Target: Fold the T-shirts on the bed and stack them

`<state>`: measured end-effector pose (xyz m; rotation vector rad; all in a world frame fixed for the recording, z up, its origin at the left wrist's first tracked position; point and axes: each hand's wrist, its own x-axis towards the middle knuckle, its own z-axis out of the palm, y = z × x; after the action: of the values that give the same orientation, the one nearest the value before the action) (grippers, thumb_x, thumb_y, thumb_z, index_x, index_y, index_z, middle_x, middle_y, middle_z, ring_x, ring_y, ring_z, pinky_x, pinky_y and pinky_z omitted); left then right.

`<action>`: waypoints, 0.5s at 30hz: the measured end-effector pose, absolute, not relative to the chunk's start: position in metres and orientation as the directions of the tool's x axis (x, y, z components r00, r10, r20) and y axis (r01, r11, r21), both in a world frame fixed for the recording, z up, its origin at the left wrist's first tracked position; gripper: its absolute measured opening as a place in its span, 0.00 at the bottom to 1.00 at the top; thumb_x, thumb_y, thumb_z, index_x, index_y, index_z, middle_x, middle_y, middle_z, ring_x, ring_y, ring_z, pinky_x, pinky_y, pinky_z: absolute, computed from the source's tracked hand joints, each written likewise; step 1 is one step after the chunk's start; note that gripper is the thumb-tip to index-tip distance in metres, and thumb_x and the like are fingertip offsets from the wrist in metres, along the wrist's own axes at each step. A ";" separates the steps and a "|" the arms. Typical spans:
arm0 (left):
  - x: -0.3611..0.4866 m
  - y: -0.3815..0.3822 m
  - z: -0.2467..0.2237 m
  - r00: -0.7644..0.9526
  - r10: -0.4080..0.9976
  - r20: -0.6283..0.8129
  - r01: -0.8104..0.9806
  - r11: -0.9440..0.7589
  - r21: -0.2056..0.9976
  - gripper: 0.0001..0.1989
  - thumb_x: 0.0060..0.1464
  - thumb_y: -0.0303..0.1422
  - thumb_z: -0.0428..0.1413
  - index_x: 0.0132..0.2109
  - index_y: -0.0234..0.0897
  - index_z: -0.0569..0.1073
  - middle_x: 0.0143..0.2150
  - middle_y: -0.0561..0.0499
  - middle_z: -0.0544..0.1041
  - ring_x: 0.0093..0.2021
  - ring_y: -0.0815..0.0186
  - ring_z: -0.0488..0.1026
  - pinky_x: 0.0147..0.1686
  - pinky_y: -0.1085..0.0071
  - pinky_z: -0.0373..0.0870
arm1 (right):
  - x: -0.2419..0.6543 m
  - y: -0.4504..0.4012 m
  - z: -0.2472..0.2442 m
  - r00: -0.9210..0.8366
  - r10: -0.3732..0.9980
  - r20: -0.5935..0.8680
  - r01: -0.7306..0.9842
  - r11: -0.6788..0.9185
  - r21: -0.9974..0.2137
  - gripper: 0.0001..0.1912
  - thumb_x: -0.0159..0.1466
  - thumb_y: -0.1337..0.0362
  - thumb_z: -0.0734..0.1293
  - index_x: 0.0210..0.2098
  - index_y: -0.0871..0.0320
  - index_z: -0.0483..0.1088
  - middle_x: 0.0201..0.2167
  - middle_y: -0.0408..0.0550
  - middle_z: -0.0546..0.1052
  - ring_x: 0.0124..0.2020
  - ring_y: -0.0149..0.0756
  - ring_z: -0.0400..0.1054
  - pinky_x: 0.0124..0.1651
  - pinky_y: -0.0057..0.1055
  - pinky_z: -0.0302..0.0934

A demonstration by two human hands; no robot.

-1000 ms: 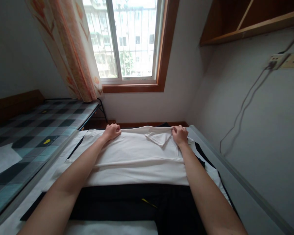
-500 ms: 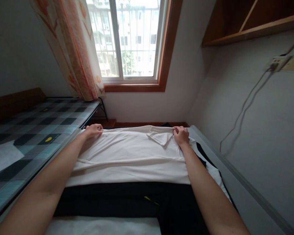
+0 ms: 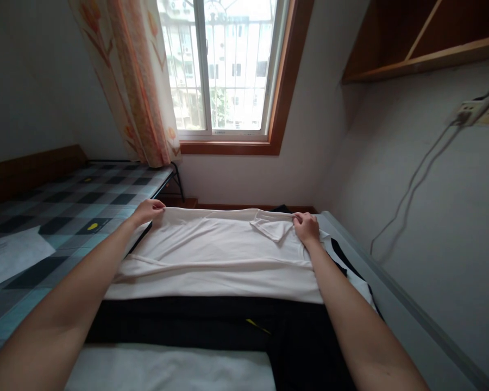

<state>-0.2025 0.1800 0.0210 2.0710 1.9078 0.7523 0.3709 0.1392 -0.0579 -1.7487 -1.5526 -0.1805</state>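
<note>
A white T-shirt [image 3: 228,244] lies spread crosswise in front of me, its far edge drawn straight between my hands. My left hand [image 3: 148,210] pinches the far left corner, lifted slightly. At the far right end, my right hand [image 3: 307,227] grips the same edge, fingers closed on the cloth. A short sleeve [image 3: 273,228] is folded over on the shirt near my right hand. Under the shirt lies a black garment [image 3: 179,323] with a small yellow mark. Nearer to me is a pale white surface [image 3: 171,369], partly under the black cloth.
On the left stands a bed with a checked mattress [image 3: 118,187] and a sheet of paper [image 3: 16,255] on it. A curtain [image 3: 136,81] hangs beside the window [image 3: 224,70]. At right are a wooden shelf [image 3: 424,62], a wall socket [image 3: 470,112] and a hanging cable [image 3: 409,187].
My left hand has moved slightly outward and up, lifting the shirt's left corner and pulling the far edge tauter. My right hand keeps its hold. The view has turned slightly left.
</note>
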 end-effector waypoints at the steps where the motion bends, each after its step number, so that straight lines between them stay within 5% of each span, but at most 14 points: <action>1: -0.203 0.179 0.025 0.026 0.976 0.215 0.856 -0.133 0.500 0.15 0.38 0.44 0.55 0.30 0.39 0.78 0.31 0.50 0.81 0.34 0.60 0.75 0.35 0.70 0.68 | 0.371 0.139 -0.057 0.247 0.789 0.563 0.889 0.047 -0.455 0.17 0.60 0.61 0.60 0.39 0.57 0.79 0.37 0.56 0.76 0.40 0.47 0.63 0.47 0.43 0.59; 9: -0.224 0.150 0.046 0.116 0.946 0.304 0.859 -0.249 0.447 0.20 0.41 0.50 0.53 0.33 0.39 0.77 0.37 0.46 0.82 0.39 0.56 0.76 0.42 0.65 0.69 | 0.384 0.121 -0.021 0.200 0.819 0.538 0.819 0.162 -0.550 0.15 0.60 0.62 0.62 0.37 0.59 0.79 0.36 0.53 0.78 0.38 0.42 0.68 0.45 0.39 0.62; 15: -0.250 0.089 0.032 0.240 0.903 0.356 0.867 -0.365 0.341 0.21 0.51 0.52 0.51 0.35 0.41 0.78 0.38 0.49 0.81 0.40 0.56 0.75 0.44 0.62 0.69 | 0.409 0.047 -0.010 -0.127 0.764 0.632 0.839 0.423 -0.342 0.13 0.64 0.60 0.63 0.40 0.54 0.80 0.37 0.51 0.77 0.42 0.42 0.68 0.48 0.39 0.62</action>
<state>-0.2502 0.0887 0.0322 2.4157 1.7277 0.7746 0.4088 0.0472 -0.0104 -1.3615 -1.9064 -0.1227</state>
